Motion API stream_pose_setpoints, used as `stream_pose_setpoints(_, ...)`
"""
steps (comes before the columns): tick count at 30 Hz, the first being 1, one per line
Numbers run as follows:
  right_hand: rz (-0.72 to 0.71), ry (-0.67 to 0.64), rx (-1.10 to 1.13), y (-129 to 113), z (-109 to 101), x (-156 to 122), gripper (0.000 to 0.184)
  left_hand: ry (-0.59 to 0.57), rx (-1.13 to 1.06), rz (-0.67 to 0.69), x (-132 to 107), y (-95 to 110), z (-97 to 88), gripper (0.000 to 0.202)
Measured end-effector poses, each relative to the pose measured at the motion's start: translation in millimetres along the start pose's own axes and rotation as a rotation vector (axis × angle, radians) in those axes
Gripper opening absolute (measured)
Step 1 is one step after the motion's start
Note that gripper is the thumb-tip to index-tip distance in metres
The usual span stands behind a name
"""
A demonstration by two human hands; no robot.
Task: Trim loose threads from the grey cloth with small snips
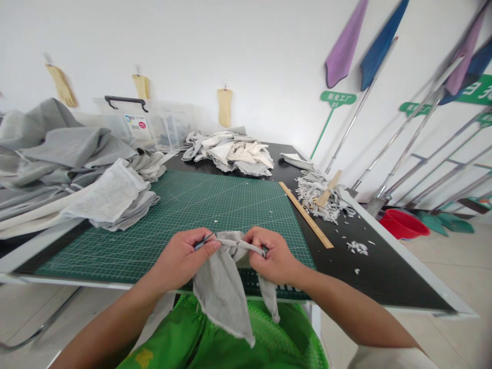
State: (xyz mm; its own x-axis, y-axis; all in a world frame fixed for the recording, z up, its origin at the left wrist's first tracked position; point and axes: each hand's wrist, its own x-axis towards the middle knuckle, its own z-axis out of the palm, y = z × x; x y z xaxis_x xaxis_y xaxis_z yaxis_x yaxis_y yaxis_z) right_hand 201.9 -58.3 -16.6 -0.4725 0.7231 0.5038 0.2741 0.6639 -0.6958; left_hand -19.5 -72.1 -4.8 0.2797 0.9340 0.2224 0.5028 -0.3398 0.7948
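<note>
Grey cloth (pixel 221 289) pinched between both hands' fingers (pixel 255 238)

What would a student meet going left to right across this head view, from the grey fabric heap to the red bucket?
Grey fabric heap → pale fabric pile → shredded scraps → red bucket

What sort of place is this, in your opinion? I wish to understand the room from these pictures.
It looks like a small textile workshop: a green cutting mat covers the work table, grey fabric lies heaped beside it, and cut cloth scraps sit near a wooden ruler.
</note>
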Motion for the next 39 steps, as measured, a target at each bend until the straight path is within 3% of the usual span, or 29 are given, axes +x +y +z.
stream_pose_setpoints(6,0.213,0.071,0.087,4.3,1.7,2.1,0.020,0.065,0.077,0.035,1.6,1.7,6.6,0.028)
stream_pose_setpoints(12,0.328,-0.034,0.250,10.1,1.3,6.5,0.015,0.119,0.214,0.009,7.1,-3.1,16.6,0.025)
stream_pose_setpoints(16,0.360,0.074,0.209,13.2,1.1,8.2,0.011,0.210,0.243,0.023,1.5,-4.0,19.0,0.031)
stream_pose_setpoints(20,0.418,0.159,0.195,15.8,1.2,9.3,0.010,0.137,0.270,0.116,-8.9,2.5,20.6,0.031)
stream_pose_setpoints(24,0.440,0.172,0.184,16.0,2.0,9.5,0.010,-0.004,0.432,0.092,-12.8,12.8,28.0,0.059)
stream_pose_setpoints(26,0.450,0.159,0.233,15.8,2.7,9.0,0.010,-0.020,0.494,0.064,-12.0,16.4,32.2,0.066)
stream_pose_setpoints(31,0.478,0.047,0.403,16.0,3.9,6.7,0.011,-0.030,0.476,0.087,-8.7,16.1,33.4,0.024)
stream_pose_setpoints(34,0.495,0.031,0.454,14.9,3.5,6.6,0.012,-0.007,0.370,0.109,-8.5,13.0,29.3,0.019)
stream_pose_setpoints(39,0.507,0.029,0.438,12.5,0.3,9.0,0.013,-0.099,0.094,0.110,-5.8,11.2,20.0,0.016)
